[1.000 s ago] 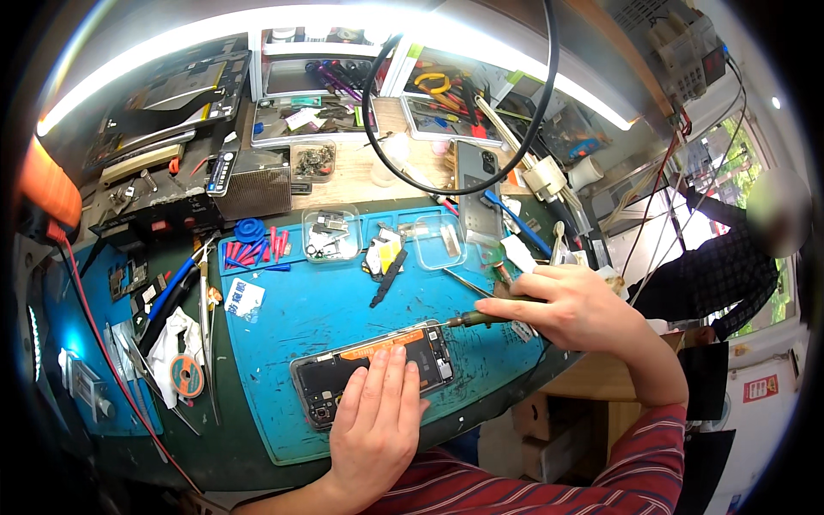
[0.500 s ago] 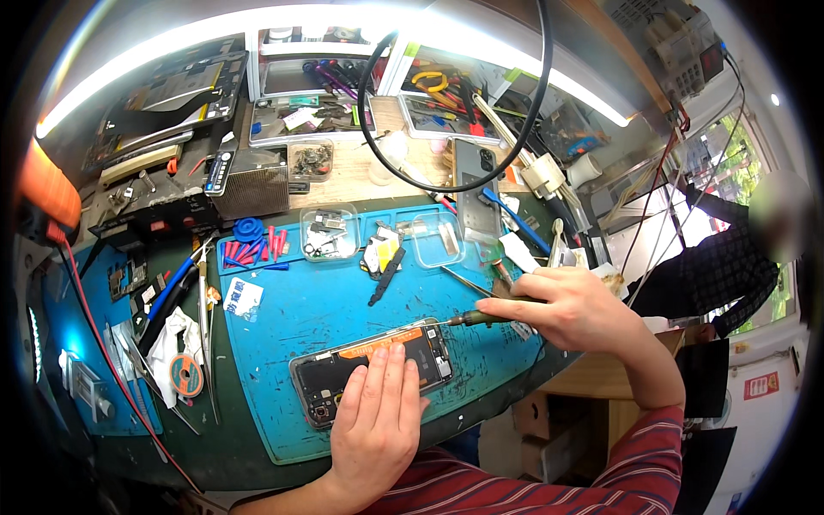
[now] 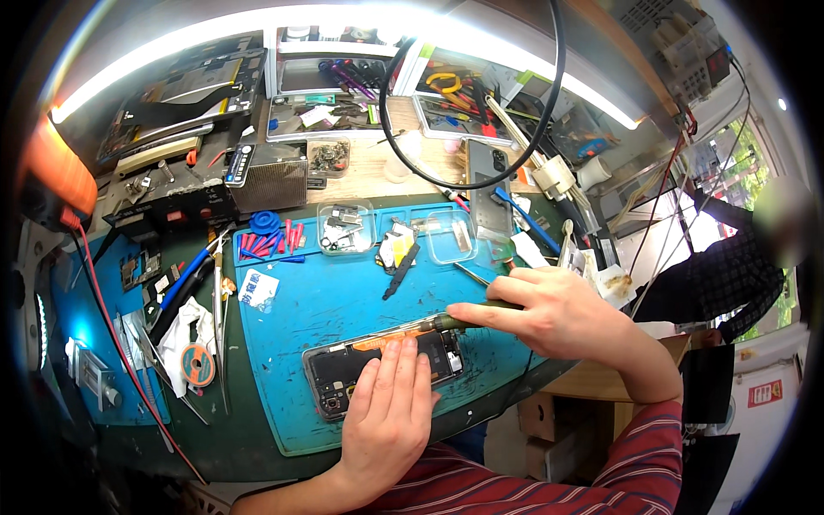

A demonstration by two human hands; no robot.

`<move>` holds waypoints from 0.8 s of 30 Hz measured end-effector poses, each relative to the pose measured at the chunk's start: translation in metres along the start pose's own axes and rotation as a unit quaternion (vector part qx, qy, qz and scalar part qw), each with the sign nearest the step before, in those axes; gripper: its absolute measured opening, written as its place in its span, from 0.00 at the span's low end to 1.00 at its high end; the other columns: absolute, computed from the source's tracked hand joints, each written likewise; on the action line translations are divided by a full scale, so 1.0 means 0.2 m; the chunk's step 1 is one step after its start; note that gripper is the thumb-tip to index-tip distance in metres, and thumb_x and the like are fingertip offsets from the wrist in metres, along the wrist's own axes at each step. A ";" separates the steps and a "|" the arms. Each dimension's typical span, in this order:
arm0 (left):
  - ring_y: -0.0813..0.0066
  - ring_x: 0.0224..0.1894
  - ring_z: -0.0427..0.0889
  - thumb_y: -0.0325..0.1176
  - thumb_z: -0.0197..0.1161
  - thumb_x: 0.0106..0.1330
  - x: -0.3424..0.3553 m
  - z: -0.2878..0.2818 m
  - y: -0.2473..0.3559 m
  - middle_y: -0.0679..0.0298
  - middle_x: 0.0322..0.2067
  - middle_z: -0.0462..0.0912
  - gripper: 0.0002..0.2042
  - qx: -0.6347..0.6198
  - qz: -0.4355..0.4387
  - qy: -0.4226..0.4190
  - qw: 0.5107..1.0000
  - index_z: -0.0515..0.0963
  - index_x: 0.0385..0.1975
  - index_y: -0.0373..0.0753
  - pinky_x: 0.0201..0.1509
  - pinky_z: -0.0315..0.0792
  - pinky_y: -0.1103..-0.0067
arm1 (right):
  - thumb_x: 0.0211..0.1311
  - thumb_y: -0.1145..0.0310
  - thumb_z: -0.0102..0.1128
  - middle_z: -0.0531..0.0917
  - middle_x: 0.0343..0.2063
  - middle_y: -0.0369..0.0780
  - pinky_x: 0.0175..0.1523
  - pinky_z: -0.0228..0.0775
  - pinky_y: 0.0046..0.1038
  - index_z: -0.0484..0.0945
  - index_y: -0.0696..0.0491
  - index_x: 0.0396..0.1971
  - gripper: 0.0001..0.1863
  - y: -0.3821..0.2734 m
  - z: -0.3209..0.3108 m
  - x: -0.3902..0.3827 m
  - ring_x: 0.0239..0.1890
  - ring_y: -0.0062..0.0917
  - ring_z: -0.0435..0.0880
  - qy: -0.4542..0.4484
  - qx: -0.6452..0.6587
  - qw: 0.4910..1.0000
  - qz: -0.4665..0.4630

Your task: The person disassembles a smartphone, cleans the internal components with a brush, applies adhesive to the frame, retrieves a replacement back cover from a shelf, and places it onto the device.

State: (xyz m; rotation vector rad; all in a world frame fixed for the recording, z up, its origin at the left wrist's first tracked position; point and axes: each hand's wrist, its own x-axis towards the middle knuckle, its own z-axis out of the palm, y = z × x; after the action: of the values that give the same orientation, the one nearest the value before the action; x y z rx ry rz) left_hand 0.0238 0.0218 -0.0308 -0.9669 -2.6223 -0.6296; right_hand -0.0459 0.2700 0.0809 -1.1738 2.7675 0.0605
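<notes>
An opened smartphone (image 3: 330,365), its back off and dark inner parts and an orange flex ribbon showing, lies on the blue work mat. My left hand (image 3: 390,412) is laid flat over its near side, fingers stretched out together, covering part of the inside. In my right hand (image 3: 549,313) is a slim tool with a dark olive handle (image 3: 455,323), index finger stretched along it. Its thin metal end lies along the phone's far long edge; what kind of tip it has is too small to tell.
On the mat (image 3: 283,326) beyond the phone are two clear plastic boxes of small parts (image 3: 346,225), a black strip (image 3: 401,270) and red and blue screwdrivers (image 3: 270,236). Tweezers and a solder reel (image 3: 198,365) lie left. A black cable (image 3: 556,86) loops overhead. Another person stands at the right.
My right hand has moved the tool slightly left, so its handle now reaches over the phone's far right corner. My left hand stays on the phone. The whole view has shifted a little.
</notes>
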 end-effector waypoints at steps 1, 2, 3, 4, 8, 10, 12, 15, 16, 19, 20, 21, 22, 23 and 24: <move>0.53 0.66 0.78 0.37 0.68 0.63 0.00 0.00 0.00 0.46 0.60 0.80 0.22 0.000 0.000 0.001 1.000 0.80 0.54 0.30 0.70 0.68 0.62 | 0.56 0.73 0.62 0.75 0.33 0.33 0.37 0.75 0.30 0.78 0.39 0.64 0.32 0.00 -0.01 0.00 0.33 0.26 0.79 -0.002 -0.006 1.000 0.000; 0.53 0.66 0.78 0.37 0.67 0.63 0.00 0.00 0.00 0.46 0.60 0.80 0.22 0.000 -0.001 0.001 1.000 0.80 0.54 0.30 0.70 0.68 0.62 | 0.56 0.73 0.62 0.75 0.33 0.33 0.37 0.75 0.30 0.78 0.39 0.64 0.32 0.00 -0.01 0.00 0.33 0.26 0.79 -0.005 -0.003 1.000 -0.001; 0.53 0.65 0.78 0.37 0.67 0.63 0.00 0.01 0.00 0.46 0.60 0.80 0.22 0.001 0.000 0.002 1.000 0.80 0.54 0.30 0.70 0.68 0.62 | 0.56 0.73 0.62 0.75 0.33 0.34 0.37 0.75 0.29 0.78 0.39 0.64 0.32 0.00 0.00 0.00 0.33 0.26 0.79 -0.007 0.000 1.000 -0.001; 0.53 0.65 0.78 0.37 0.67 0.63 0.00 0.01 0.00 0.46 0.60 0.80 0.22 0.002 0.001 0.004 1.000 0.80 0.54 0.30 0.69 0.68 0.62 | 0.56 0.73 0.62 0.75 0.33 0.34 0.37 0.75 0.29 0.78 0.39 0.64 0.32 0.00 0.00 0.00 0.33 0.26 0.79 -0.010 0.004 1.000 0.000; 0.53 0.65 0.78 0.38 0.67 0.64 0.00 0.01 0.00 0.46 0.59 0.81 0.22 0.007 0.002 0.003 1.000 0.81 0.54 0.30 0.70 0.68 0.62 | 0.56 0.73 0.62 0.75 0.34 0.33 0.38 0.74 0.29 0.78 0.40 0.64 0.32 -0.04 0.00 0.05 0.34 0.26 0.79 -0.002 0.009 1.000 -0.006; 0.53 0.65 0.78 0.38 0.67 0.64 0.00 0.01 0.00 0.45 0.59 0.81 0.22 0.004 0.004 0.007 1.000 0.80 0.54 0.29 0.70 0.68 0.62 | 0.57 0.72 0.62 0.75 0.34 0.34 0.38 0.74 0.29 0.78 0.40 0.64 0.31 -0.03 -0.01 0.04 0.35 0.27 0.79 -0.010 0.004 1.000 -0.005; 0.52 0.65 0.78 0.38 0.67 0.64 -0.01 0.01 0.00 0.46 0.59 0.81 0.22 0.004 0.005 0.008 1.000 0.80 0.54 0.29 0.70 0.68 0.62 | 0.57 0.72 0.62 0.75 0.33 0.34 0.38 0.74 0.29 0.78 0.40 0.64 0.31 -0.03 0.00 0.04 0.35 0.27 0.79 -0.010 0.005 1.000 -0.006; 0.52 0.65 0.78 0.38 0.66 0.63 0.00 0.00 0.00 0.46 0.59 0.81 0.23 0.008 0.003 0.002 1.000 0.80 0.54 0.29 0.70 0.68 0.62 | 0.56 0.72 0.63 0.75 0.33 0.34 0.38 0.74 0.29 0.78 0.41 0.64 0.31 -0.05 0.01 0.07 0.34 0.27 0.80 0.001 0.012 1.000 -0.012; 0.52 0.65 0.78 0.38 0.66 0.63 0.00 0.00 0.00 0.46 0.59 0.81 0.23 0.007 0.002 -0.001 1.000 0.80 0.54 0.29 0.70 0.67 0.62 | 0.56 0.72 0.63 0.74 0.33 0.34 0.37 0.74 0.29 0.78 0.41 0.64 0.32 -0.07 0.01 0.09 0.34 0.27 0.80 0.005 0.011 1.000 -0.014; 0.53 0.66 0.77 0.38 0.67 0.62 0.00 0.00 0.00 0.47 0.59 0.81 0.23 0.003 0.001 -0.002 1.000 0.80 0.54 0.29 0.70 0.67 0.62 | 0.56 0.73 0.63 0.74 0.33 0.34 0.37 0.74 0.29 0.78 0.41 0.64 0.32 -0.07 0.01 0.10 0.34 0.27 0.79 0.011 0.012 1.000 -0.019; 0.53 0.66 0.77 0.38 0.67 0.62 0.00 0.00 0.00 0.47 0.59 0.80 0.23 0.002 0.001 -0.001 1.000 0.80 0.54 0.29 0.70 0.67 0.62 | 0.56 0.73 0.63 0.74 0.32 0.34 0.36 0.74 0.29 0.78 0.41 0.64 0.32 -0.07 0.01 0.09 0.34 0.27 0.79 0.011 0.013 1.000 -0.020; 0.53 0.66 0.77 0.39 0.67 0.62 0.00 0.00 0.00 0.47 0.59 0.80 0.24 0.004 0.001 -0.001 1.000 0.80 0.54 0.29 0.70 0.66 0.62 | 0.56 0.73 0.63 0.74 0.32 0.34 0.36 0.74 0.30 0.78 0.41 0.64 0.32 -0.07 0.00 0.09 0.34 0.27 0.79 0.007 0.010 1.000 -0.019; 0.53 0.66 0.77 0.39 0.67 0.62 0.00 0.00 0.00 0.47 0.59 0.80 0.24 0.007 0.002 0.000 1.000 0.80 0.54 0.29 0.70 0.66 0.62 | 0.56 0.73 0.63 0.74 0.32 0.35 0.36 0.74 0.30 0.78 0.41 0.64 0.32 -0.07 0.00 0.09 0.34 0.27 0.79 0.002 0.007 1.000 -0.018; 0.53 0.66 0.77 0.39 0.67 0.62 -0.01 0.00 0.00 0.47 0.59 0.80 0.24 0.010 0.002 0.000 1.000 0.79 0.54 0.29 0.70 0.66 0.62 | 0.56 0.73 0.63 0.74 0.32 0.35 0.36 0.74 0.30 0.78 0.41 0.64 0.32 -0.08 0.00 0.09 0.34 0.27 0.79 -0.002 0.003 1.000 -0.018; 0.53 0.66 0.76 0.39 0.67 0.62 0.00 0.00 0.00 0.47 0.59 0.80 0.24 0.009 0.002 -0.003 1.000 0.79 0.54 0.29 0.70 0.66 0.62 | 0.56 0.73 0.63 0.74 0.32 0.34 0.36 0.74 0.30 0.77 0.41 0.64 0.32 -0.09 0.01 0.10 0.34 0.27 0.79 0.004 0.006 1.000 -0.018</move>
State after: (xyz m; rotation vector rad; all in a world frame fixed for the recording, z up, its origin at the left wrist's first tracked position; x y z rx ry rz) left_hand 0.0248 0.0216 -0.0308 -0.9716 -2.6263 -0.6019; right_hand -0.0471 0.2441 0.0767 -1.2219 2.7484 0.0367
